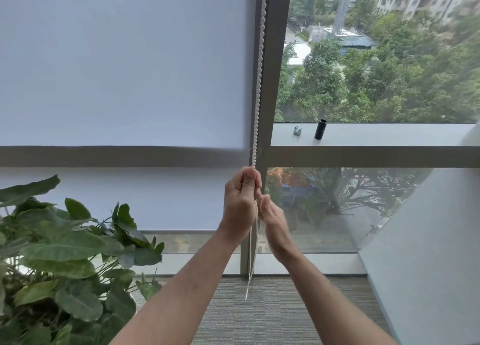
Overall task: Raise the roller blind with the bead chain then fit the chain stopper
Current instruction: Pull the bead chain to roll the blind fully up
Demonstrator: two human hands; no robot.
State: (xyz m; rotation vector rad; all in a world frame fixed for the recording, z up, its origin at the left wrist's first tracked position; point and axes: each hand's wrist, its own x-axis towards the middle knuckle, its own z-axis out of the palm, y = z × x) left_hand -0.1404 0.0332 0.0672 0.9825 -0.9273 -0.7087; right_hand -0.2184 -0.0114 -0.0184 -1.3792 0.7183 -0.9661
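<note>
The white roller blind covers the left window pane, and its fabric shows above and below a grey crossbar. The white bead chain hangs down the grey upright between the panes, and its loop ends near the floor. My left hand grips the chain in a fist just under the crossbar. My right hand sits directly below and beside it, fingers on the chain strands and partly hidden behind the left hand. A small silver chain stopper lies on the right window ledge, apart from both hands.
A black cylinder stands on the ledge next to the stopper. A large leafy plant fills the lower left, close to my left forearm. A white wall angles in at the right. Grey carpet lies below.
</note>
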